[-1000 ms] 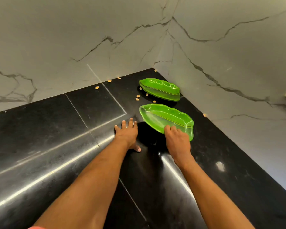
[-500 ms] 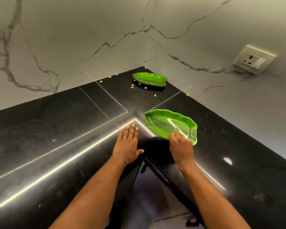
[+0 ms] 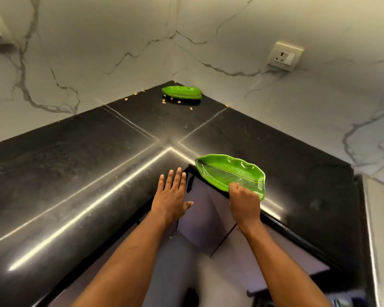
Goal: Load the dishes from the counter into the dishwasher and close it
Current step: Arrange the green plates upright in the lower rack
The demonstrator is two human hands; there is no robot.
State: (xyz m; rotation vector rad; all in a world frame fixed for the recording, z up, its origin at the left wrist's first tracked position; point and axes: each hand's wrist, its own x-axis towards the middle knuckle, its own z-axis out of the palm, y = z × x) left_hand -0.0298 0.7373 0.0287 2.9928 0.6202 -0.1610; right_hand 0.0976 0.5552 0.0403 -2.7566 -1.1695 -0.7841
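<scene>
Green leaf dish (image 3: 226,171) in right hand (image 3: 244,201)

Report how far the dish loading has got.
Done: nothing visibly loaded; no dishwasher is in view. In hand: the right hand grips the near dish at the counter edge; the left hand is open, holding nothing. Left: the far dish lies in the corner among crumbs; both need loading, then the dishwasher needs closing.
</scene>
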